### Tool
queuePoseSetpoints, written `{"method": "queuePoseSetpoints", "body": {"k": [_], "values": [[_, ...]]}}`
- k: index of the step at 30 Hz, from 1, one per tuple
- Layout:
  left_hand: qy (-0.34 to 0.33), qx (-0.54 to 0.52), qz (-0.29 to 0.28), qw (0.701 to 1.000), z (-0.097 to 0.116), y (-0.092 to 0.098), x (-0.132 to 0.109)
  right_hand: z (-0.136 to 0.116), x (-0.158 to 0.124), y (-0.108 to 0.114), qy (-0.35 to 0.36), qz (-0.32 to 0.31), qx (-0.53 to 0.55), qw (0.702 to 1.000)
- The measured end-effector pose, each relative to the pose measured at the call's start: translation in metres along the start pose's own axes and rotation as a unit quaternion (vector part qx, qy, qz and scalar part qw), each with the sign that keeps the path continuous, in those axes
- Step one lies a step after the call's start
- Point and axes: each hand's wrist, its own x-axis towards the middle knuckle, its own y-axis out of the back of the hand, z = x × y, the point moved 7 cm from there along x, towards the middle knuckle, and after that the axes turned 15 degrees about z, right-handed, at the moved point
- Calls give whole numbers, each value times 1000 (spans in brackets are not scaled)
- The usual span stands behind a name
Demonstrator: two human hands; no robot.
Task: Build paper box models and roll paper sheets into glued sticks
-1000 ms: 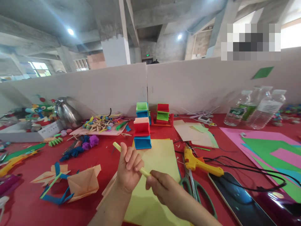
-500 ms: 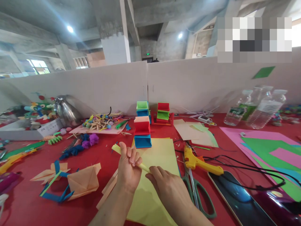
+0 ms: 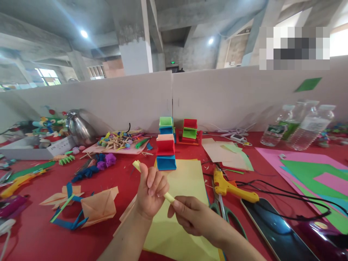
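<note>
A narrow yellow paper strip [image 3: 169,198], folded or rolled along its length, slants between my hands. My left hand [image 3: 151,190] is closed around its middle, palm towards me, and the far end pokes out past the thumb. At the near end my right hand [image 3: 193,216] pinches the strip between thumb and fingers. Both hands are above a stack of yellow paper sheets [image 3: 185,177]. Just beyond them stands a tower of folded paper boxes [image 3: 166,162] in blue, red, peach and green.
To the right lie a yellow glue gun [image 3: 225,186], green-handled scissors [image 3: 236,224] and a phone [image 3: 274,224]. Peach and blue folded paper pieces [image 3: 99,208] sit on the left. Plastic bottles [image 3: 310,127] and a steel jug [image 3: 80,127] stand near the white partition [image 3: 122,98].
My right hand has turned, its thumb now on top of the strip's near end. My left hand has shifted slightly right, still closed around the strip. The view has moved a little.
</note>
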Motion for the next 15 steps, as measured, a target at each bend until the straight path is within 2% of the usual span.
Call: {"method": "queuePoseSetpoints", "body": {"k": [2, 4, 6, 8, 10, 13, 15], "values": [[-35, 30, 35, 998, 3, 3, 2, -7, 2, 10, 78, 89, -118, 986], [-66, 40, 73, 994, 6, 8, 4, -16, 0, 15, 152, 171, -236, 944], [-75, 36, 92, 992, 7, 11, 5, -19, -1, 14, 184, 200, -301, 914], [-67, 33, 91, 993, 7, 12, 5, -18, -1, 12, 182, 198, -308, 912], [-56, 33, 84, 994, 7, 13, 5, -14, 0, 10, 154, 164, -263, 938], [-45, 31, 74, 996, 7, 12, 4, -6, 1, 3, 91, 80, -162, 979], [-48, 23, 75, 996, 6, 12, 4, -6, 1, 4, 98, 88, -179, 975]]}}
